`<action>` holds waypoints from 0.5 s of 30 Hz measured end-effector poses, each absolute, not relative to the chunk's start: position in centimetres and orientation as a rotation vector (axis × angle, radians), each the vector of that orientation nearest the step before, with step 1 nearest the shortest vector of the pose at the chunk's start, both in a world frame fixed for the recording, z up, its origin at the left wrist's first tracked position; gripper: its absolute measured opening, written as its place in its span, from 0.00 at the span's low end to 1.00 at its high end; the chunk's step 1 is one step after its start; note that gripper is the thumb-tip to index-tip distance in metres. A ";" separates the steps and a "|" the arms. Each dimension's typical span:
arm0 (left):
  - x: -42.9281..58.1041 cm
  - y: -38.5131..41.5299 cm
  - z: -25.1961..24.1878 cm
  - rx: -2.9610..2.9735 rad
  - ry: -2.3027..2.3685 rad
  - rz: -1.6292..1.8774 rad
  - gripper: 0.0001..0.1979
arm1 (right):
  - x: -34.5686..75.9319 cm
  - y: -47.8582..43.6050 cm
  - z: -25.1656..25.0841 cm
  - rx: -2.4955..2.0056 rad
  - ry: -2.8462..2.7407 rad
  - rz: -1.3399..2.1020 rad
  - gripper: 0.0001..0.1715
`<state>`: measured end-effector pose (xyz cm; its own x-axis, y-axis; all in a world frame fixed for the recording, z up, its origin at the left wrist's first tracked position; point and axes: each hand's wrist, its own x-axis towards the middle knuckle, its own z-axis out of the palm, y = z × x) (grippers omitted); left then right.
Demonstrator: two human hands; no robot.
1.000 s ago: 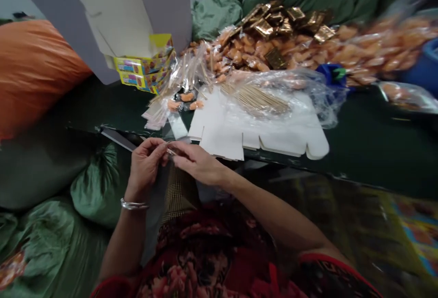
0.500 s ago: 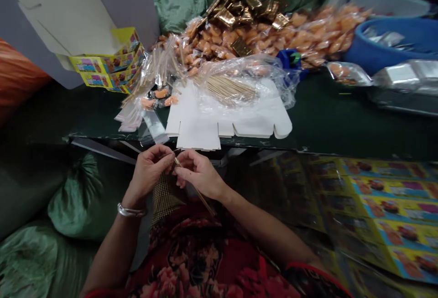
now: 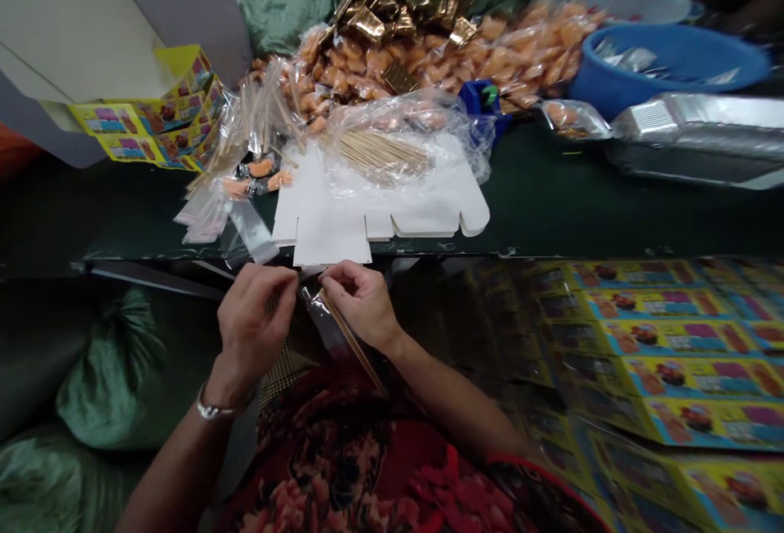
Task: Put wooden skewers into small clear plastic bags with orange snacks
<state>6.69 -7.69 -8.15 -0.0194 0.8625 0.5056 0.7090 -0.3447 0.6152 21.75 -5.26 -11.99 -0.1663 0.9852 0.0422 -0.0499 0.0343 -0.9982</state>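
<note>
Just below the table edge, my left hand is closed in a pinch at the left top corner of a small clear plastic bag. My right hand pinches the bag's top on the other side. Thin wooden sticks slant down from under my right fingertips toward my lap. Whether they lie inside the bag or against it, I cannot tell. Flat white cardboard rests on the table beyond my hands, bearing an opened plastic wrap with a bundle of wooden sticks.
Orange wrapped pieces and gold foil packets are heaped at the back. Yellow printed boxes stand at left, beside small clear bags. A blue basin is at right. Printed cartons are stacked below; green sacks sit lower left.
My hands have drawn slightly apart, and the clear bag now shows between them. The sticks still slant down by my right hand. The view has shifted to the right.
</note>
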 end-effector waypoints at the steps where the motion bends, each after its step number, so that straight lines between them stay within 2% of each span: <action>1: 6.9 -7.7 -8.1 2.216 1.640 1.252 0.05 | 21.8 -5.3 -12.0 -1.058 -1.332 1.304 0.07; 5: 7.4 -6.4 -8.1 2.475 1.537 1.005 0.07 | 22.4 -5.5 -11.6 -1.001 -1.428 1.172 0.13; 9: 7.6 -5.6 -7.6 2.581 1.314 0.936 0.08 | 23.5 -6.3 -10.6 -1.003 -1.527 1.026 0.17; 12: 7.2 -5.6 -7.8 2.673 1.138 0.903 0.11 | 24.2 -7.0 -9.9 -1.049 -1.676 0.905 0.16; 15: 6.4 -4.9 -9.2 2.650 1.190 0.858 0.13 | 24.6 -7.0 -9.8 -1.215 -1.812 0.740 0.12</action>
<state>6.45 -4.86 -9.17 0.5322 0.7174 0.4495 0.6537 -0.6856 0.3204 24.56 -7.01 -9.81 -0.2047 0.9312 0.3017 0.4539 0.3634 -0.8136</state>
